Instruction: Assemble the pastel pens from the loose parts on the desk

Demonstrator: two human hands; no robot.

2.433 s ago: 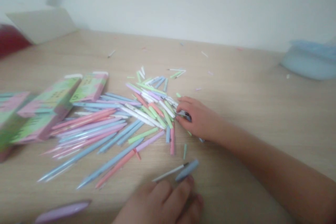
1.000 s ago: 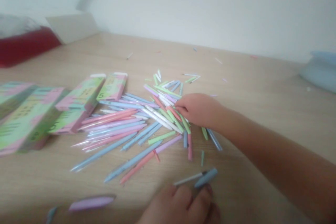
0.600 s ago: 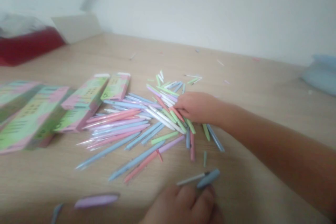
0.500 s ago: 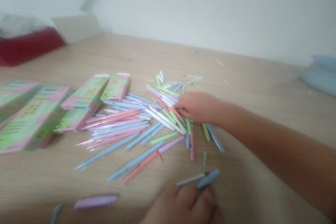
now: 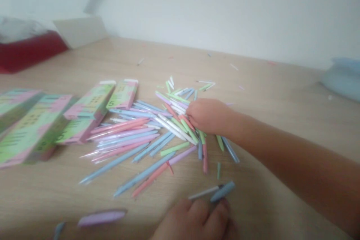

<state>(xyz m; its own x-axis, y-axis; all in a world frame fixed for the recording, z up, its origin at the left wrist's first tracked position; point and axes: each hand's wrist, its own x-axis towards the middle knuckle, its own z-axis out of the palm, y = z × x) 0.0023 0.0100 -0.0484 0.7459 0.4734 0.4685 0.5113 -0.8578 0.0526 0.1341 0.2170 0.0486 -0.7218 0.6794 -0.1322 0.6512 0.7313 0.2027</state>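
Observation:
A loose heap of pastel pens and pen parts (image 5: 171,123) spreads over the middle of the table, in blue, pink, purple, green and white. My right hand (image 5: 208,116) reaches into its right side with fingers closed; the fingertips are hidden, so what they hold cannot be made out. At the bottom, my left hand (image 5: 194,219) is curled, with a short blue pen part (image 5: 222,191) sticking out at its fingers. Beside that part lies a thin white refill (image 5: 204,192) with a dark end. The view is blurred.
Printed green and pink boxes (image 5: 36,123) stand at the left, some stacked. A purple pen piece (image 5: 101,218) lies near the front. Behind are a red box (image 5: 33,50), scattered small bits and a white wall (image 5: 225,11). A bluish bag (image 5: 341,78) sits at the right.
The view has shifted very slightly. My right hand stays at the heap with its fingers a little more tucked in; my left hand has hardly moved.

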